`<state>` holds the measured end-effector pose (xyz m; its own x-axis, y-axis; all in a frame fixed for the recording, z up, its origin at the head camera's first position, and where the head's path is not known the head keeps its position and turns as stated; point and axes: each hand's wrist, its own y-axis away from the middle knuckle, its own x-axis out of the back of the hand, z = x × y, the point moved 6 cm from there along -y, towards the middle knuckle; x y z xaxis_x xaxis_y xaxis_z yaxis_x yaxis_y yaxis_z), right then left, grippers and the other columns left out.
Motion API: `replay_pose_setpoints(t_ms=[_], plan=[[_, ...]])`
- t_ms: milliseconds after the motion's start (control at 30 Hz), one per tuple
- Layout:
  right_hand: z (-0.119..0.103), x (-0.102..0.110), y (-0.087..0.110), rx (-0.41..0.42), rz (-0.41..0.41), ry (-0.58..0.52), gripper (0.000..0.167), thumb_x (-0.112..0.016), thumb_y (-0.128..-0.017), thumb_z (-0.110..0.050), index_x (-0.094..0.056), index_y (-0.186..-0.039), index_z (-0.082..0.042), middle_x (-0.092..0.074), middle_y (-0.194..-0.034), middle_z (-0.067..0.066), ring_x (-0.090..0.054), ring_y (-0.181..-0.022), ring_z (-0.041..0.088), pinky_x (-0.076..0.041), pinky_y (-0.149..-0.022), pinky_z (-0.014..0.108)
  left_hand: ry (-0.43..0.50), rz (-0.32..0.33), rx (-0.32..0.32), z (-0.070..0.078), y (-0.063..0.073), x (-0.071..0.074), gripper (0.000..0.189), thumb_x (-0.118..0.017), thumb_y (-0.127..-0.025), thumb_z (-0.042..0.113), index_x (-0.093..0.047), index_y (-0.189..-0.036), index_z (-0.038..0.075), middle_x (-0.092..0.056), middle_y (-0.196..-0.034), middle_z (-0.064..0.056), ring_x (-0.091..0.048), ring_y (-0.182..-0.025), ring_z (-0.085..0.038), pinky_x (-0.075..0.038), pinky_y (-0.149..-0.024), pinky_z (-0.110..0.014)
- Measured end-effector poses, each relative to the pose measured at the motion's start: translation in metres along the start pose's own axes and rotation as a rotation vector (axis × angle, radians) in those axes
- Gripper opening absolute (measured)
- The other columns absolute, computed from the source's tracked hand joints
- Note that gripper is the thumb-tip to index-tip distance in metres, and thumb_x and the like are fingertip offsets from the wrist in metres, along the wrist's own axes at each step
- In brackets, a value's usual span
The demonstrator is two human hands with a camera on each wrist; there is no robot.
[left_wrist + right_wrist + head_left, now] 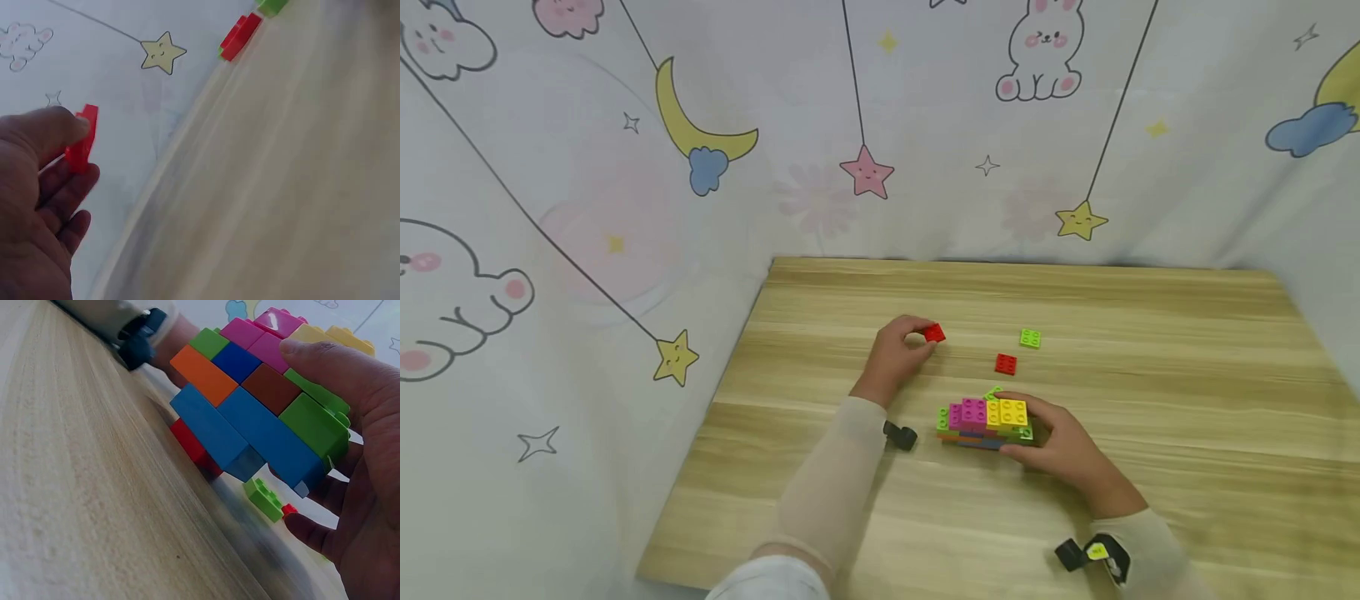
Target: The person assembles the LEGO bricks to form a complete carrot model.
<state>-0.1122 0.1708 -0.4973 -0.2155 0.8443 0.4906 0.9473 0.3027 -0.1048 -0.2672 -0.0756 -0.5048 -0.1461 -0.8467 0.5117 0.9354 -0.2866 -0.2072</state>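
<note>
My left hand (pixel 897 354) pinches a small red toy brick (pixel 934 332) between thumb and fingers. The left wrist view shows that red brick (pixel 82 139) edge-on at the fingertips. Closer to me, my right hand (pixel 1060 437) grips the right end of a block of joined toy bricks (pixel 973 415), thumb in front and fingers behind. Seen from the right wrist, the brick block (pixel 250 394) has magenta and yellow bricks on top, green, orange, blue and brown ones in the middle, and long blue ones low down. A red brick (pixel 192 445) shows beneath it; whether it is joined cannot be told.
Beyond the block lie a loose red brick (pixel 1006 364) and a lime green brick (pixel 1030 338). Another green brick (pixel 993 393) shows just behind the block. The wooden table (pixel 1187 358) meets a patterned cloth (pixel 940 217) at its back edge.
</note>
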Motion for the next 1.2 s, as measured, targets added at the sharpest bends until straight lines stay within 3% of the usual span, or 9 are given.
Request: replay_pose_setpoints(t_ms=[133,267,367,433,667,933,1200], plan=[[0.001,0.000,0.000,0.007,0.012,0.007,0.067,-0.089,-0.083,-0.022,-0.061,-0.144,-0.022,-0.064,-0.141,0.000,-0.056,-0.133,0.024,-0.039,-0.113,0.046,0.111,0.006,-0.134,0.026,0.028,0.005,0.028,-0.079,-0.093,0.017,-0.076,-0.120,0.020,-0.070,-0.119,0.008,-0.063,-0.115,-0.012,-0.052,-0.103,-0.037],[0.001,0.000,0.000,0.029,0.018,0.023,0.065,-0.089,-0.084,-0.022,-0.062,-0.142,-0.019,-0.065,-0.139,0.000,-0.057,-0.132,0.021,-0.037,-0.112,0.026,0.209,-0.007,-0.317,0.060,0.058,0.010,0.027,-0.080,-0.088,0.003,-0.077,-0.115,0.009,-0.073,-0.116,-0.004,-0.066,-0.110,-0.020,-0.055,-0.100,-0.047],[0.000,0.000,0.000,0.038,0.017,0.039,0.063,-0.089,-0.084,-0.024,-0.063,-0.141,-0.015,-0.066,-0.138,0.002,-0.058,-0.130,0.017,-0.035,-0.108,0.017,0.223,-0.042,-0.456,0.081,0.078,0.010,0.029,-0.083,-0.084,-0.001,-0.076,-0.112,0.004,-0.073,-0.114,-0.011,-0.068,-0.109,-0.025,-0.057,-0.097,-0.047],[-0.001,0.001,-0.001,0.046,0.018,0.051,0.061,-0.089,-0.084,-0.025,-0.064,-0.139,-0.012,-0.068,-0.136,0.003,-0.060,-0.127,0.016,-0.037,-0.106,0.015,0.203,-0.076,-0.516,0.090,0.087,0.008,0.030,-0.085,-0.083,0.000,-0.076,-0.111,0.004,-0.073,-0.113,-0.011,-0.069,-0.108,-0.025,-0.057,-0.097,-0.040],[-0.001,-0.001,-0.002,0.081,0.024,0.040,0.056,-0.089,-0.083,-0.017,-0.066,-0.134,-0.008,-0.070,-0.132,0.005,-0.063,-0.122,0.016,-0.040,-0.104,0.014,0.130,-0.167,-0.531,0.101,0.097,0.002,0.020,-0.083,-0.087,0.006,-0.080,-0.106,0.008,-0.072,-0.115,-0.004,-0.068,-0.108,-0.017,-0.054,-0.098,-0.028],[-0.001,-0.001,-0.002,0.086,0.020,0.056,0.045,-0.087,-0.085,-0.014,-0.070,-0.127,-0.010,-0.072,-0.126,0.002,-0.065,-0.118,0.014,-0.041,-0.104,0.016,-0.017,-0.190,-0.608,0.111,0.099,0.003,0.017,-0.081,-0.090,0.010,-0.080,-0.107,0.007,-0.072,-0.119,-0.001,-0.066,-0.113,-0.012,-0.052,-0.100,-0.024],[-0.004,-0.002,-0.002,0.097,0.013,0.044,0.042,-0.086,-0.086,-0.012,-0.071,-0.125,-0.010,-0.072,-0.124,0.000,-0.065,-0.116,0.011,-0.044,-0.102,0.017,-0.165,-0.237,-0.625,0.123,0.100,0.005,0.015,-0.082,-0.089,0.013,-0.080,-0.103,0.008,-0.071,-0.118,0.001,-0.063,-0.112,-0.011,-0.049,-0.100,-0.019]])
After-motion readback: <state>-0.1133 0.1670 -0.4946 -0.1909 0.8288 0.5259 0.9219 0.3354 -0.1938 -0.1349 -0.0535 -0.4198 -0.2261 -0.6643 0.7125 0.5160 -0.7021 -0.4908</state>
